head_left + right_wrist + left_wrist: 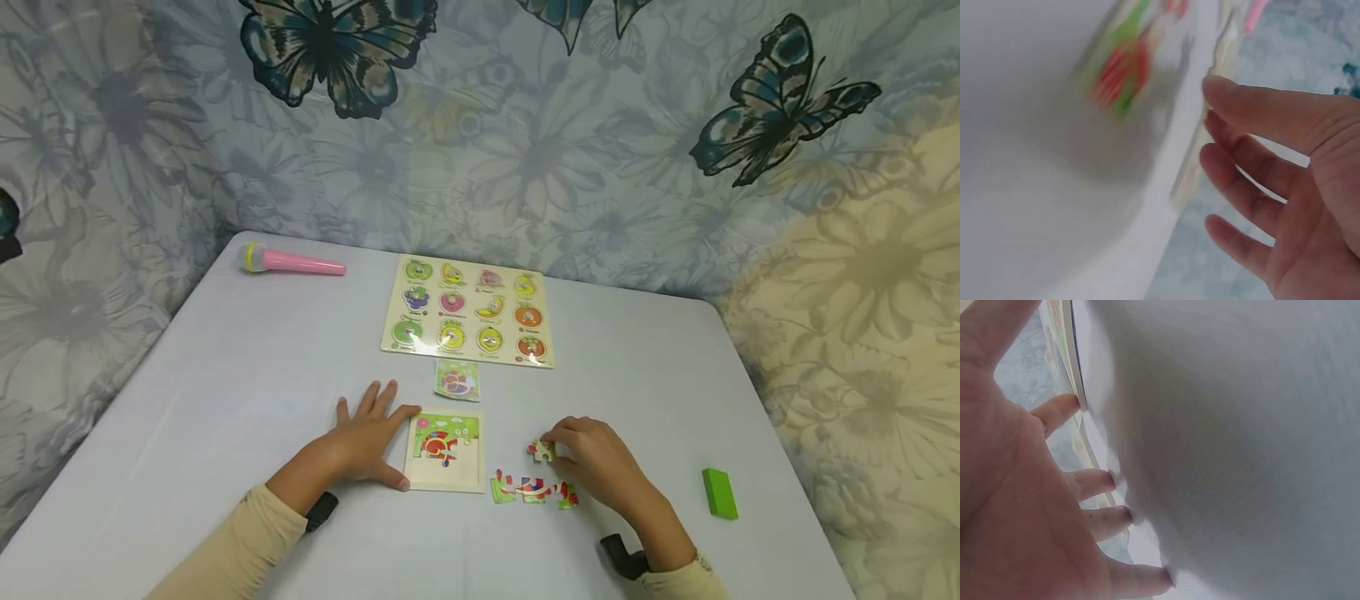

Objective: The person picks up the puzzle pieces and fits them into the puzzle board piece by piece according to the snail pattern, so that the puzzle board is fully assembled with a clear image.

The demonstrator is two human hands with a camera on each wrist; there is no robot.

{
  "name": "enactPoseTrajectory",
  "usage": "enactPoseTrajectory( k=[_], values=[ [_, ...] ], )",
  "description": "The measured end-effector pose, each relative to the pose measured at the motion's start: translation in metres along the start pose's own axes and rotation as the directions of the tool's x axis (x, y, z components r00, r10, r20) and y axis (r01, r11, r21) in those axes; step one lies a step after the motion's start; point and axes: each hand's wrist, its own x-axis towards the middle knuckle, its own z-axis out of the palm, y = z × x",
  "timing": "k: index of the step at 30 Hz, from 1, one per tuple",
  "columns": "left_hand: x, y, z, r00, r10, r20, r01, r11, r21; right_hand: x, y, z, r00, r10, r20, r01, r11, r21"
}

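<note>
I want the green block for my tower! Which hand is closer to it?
The right hand. It is left of the green block; the left hand is much farther left, touching the puzzle board.

The left grip touches the puzzle tray while the right grip pinches a piece near three others.

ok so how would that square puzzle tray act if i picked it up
The square puzzle tray would probably stay stiff, since it looks like a flat board. Its straight sides make rolling unlikely. Tilting it might spill the colourful pieces lying inside its raised edge.
</note>
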Motion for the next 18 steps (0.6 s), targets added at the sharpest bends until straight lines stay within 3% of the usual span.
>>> enactPoseTrajectory(
  k=[10,18],
  values=[
    [0.001,-0.001,0.001,1.0,-0.014,0.006,0.013,1.0,0.018,0.039,-0.051,0.009,0.976,-0.217,0.022,0.216,0.976,0.02],
    [0.0,0.001,0.0,1.0,-0.01,0.009,0.01,0.999,0.033,0.048,-0.069,0.022,0.975,-0.208,0.076,0.209,0.978,-0.005]
  ],
)
